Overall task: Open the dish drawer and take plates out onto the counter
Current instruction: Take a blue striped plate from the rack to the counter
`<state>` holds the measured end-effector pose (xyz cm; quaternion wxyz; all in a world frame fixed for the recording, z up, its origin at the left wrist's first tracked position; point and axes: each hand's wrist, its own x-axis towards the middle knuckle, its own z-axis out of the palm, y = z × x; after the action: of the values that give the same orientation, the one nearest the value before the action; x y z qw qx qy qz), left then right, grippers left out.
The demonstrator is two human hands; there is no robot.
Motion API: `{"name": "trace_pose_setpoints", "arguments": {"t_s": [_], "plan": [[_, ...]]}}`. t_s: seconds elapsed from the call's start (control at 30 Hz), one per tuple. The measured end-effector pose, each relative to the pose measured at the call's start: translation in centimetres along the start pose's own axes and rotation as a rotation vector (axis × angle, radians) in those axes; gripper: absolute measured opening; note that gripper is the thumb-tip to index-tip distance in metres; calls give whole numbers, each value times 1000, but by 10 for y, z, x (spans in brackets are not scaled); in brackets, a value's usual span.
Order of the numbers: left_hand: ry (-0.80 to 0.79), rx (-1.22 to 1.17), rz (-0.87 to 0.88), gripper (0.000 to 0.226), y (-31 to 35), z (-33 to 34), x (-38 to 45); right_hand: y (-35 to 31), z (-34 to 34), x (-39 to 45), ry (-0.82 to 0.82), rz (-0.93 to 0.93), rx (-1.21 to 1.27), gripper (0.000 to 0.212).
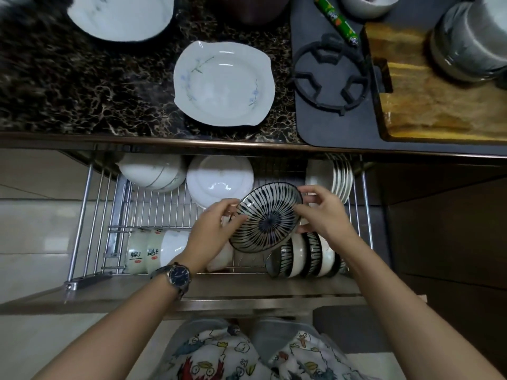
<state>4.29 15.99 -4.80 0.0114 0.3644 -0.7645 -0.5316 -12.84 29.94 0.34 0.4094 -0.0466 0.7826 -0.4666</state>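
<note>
The wire dish drawer (90, 204) stands pulled out below the counter. Both hands hold a blue-and-white striped plate (267, 218) tilted above the drawer's middle. My left hand (216, 226) grips its left rim and my right hand (321, 212) grips its right rim. On the dark marble counter (90, 89) lie a white flowered plate (223, 83) near the front edge and another white plate (120, 15) at the back left. A white plate (219, 179) lies flat in the drawer's back row, partly under the striped one.
In the drawer: white bowls (153, 171) back left, upright plates (340, 176) back right, striped bowls (304, 256) front right, printed cups (145, 250) front left. A gas hob (329, 75), wooden board (439, 91) and metal pot (469, 39) fill the counter's right.
</note>
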Motion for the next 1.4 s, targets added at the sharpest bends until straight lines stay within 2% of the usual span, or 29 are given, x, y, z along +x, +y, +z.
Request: {"name": "trace_pose_setpoints", "arguments": {"t_s": [0.07, 0.13, 0.23, 0.33, 0.47, 0.67, 0.9, 1.13, 1.4], "plan": [[58, 70, -108, 51, -10, -17, 1, -9, 1, -6, -11, -9, 34, 33], [12, -6, -207, 54, -16, -29, -1, -17, 3, -13, -25, -35, 58, 34], [-65, -147, -274, 44, -18, -40, -4, -27, 7, -24, -47, -64, 82, 34], [-86, -259, -292, 24, -11, -46, -9, -32, 9, -31, -72, -67, 84, 38], [-12, -323, -272, 22, -2, -52, -18, -41, 9, -39, -85, -92, 88, 41], [150, -468, -206, 28, 36, -63, -34, -68, -6, -45, -217, -161, 40, 48], [323, -388, -123, 31, 70, -112, -42, -111, 1, -42, -332, -265, -25, 54], [501, -358, -74, 31, 73, -177, -48, -148, 53, -30, -410, -434, -98, 53], [570, -296, -78, 31, 31, -269, -15, -189, 149, -6, -384, -443, -128, 57]]}}
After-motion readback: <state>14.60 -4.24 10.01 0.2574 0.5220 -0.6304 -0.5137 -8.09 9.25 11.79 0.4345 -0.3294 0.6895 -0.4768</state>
